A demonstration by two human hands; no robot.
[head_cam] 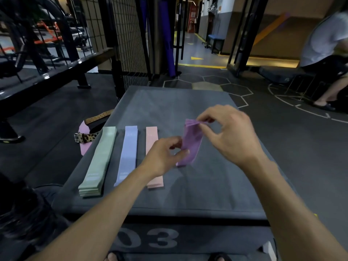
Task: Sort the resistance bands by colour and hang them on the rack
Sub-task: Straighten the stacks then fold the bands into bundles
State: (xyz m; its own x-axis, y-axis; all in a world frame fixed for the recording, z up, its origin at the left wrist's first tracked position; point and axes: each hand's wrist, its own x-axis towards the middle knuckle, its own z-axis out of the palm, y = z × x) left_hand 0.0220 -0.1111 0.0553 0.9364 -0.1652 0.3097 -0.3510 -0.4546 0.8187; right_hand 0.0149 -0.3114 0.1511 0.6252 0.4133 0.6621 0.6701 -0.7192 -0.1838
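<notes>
Purple band: a folded purple fabric resistance band (190, 144) is held above the grey padded box top (188, 194), upper end toward the right hand, lower end toward the left.
Right hand grip: the right hand (231, 134) is closed in a pinch on the upper folded edge of the purple band.
Left hand grip: the left hand (165, 155) pinches the band's lower part between thumb and fingers.
Sorted piles: left of the gripped band, three flat piles lie side by side, apart from one another: a stack of mint-green bands (99, 162) farthest, then lilac-blue bands (128, 155), then pale pink bands (152, 140) nearest, partly under the left wrist.
Done: three colours are judged sorted.
Left: the purple band is not yet laid down; a free place lies directly below the grip.
Hanging: not begun; which frame is the rack cannot be told.
</notes>
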